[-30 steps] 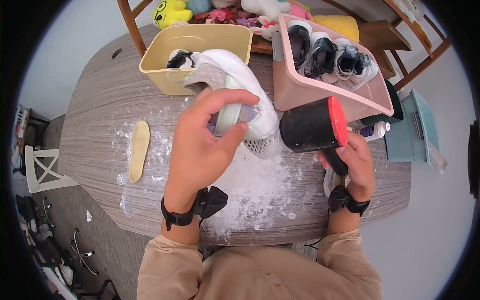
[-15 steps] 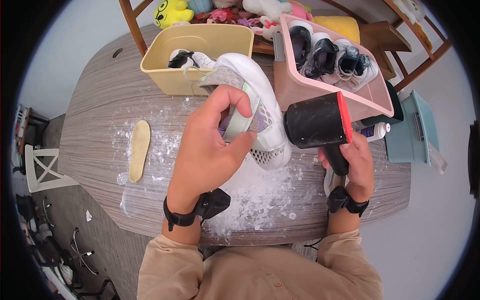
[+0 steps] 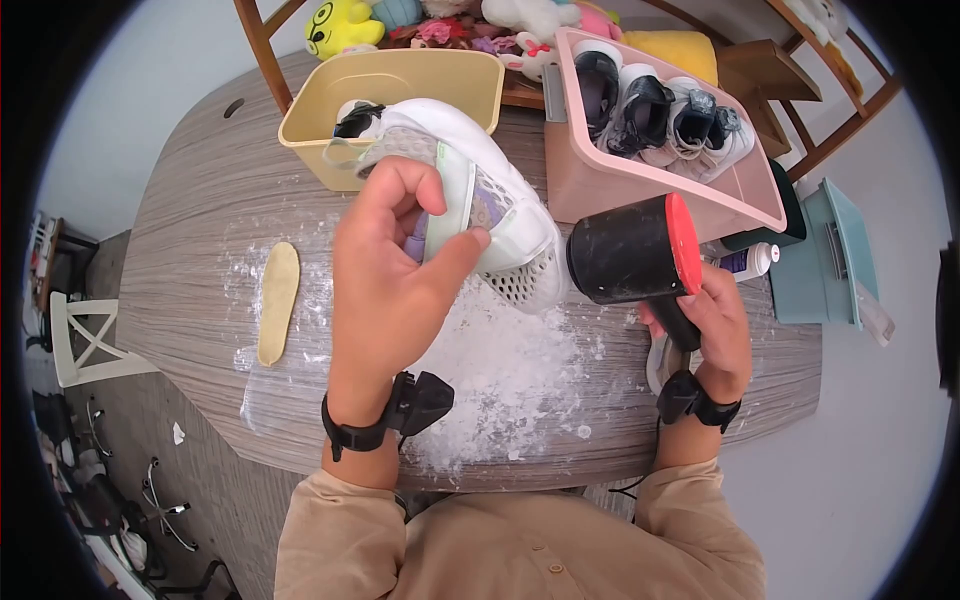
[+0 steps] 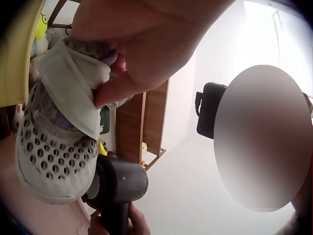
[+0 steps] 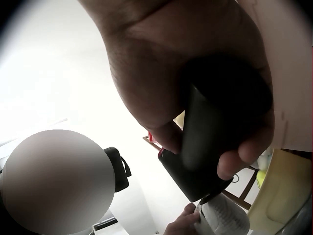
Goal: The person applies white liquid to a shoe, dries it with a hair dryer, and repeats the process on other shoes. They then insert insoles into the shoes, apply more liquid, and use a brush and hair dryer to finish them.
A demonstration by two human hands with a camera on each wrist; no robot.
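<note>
White shoe (image 3: 508, 228), pinched in left hand (image 3: 388, 275), near black hair dryer (image 3: 622, 252), gripped in curled right hand (image 3: 724, 325)

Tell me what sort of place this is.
Probably a room at home, though a small workroom is possible: plush toys sit behind the table, a white chair stands beyond it, and shoes fill much of a pink bin.
</note>
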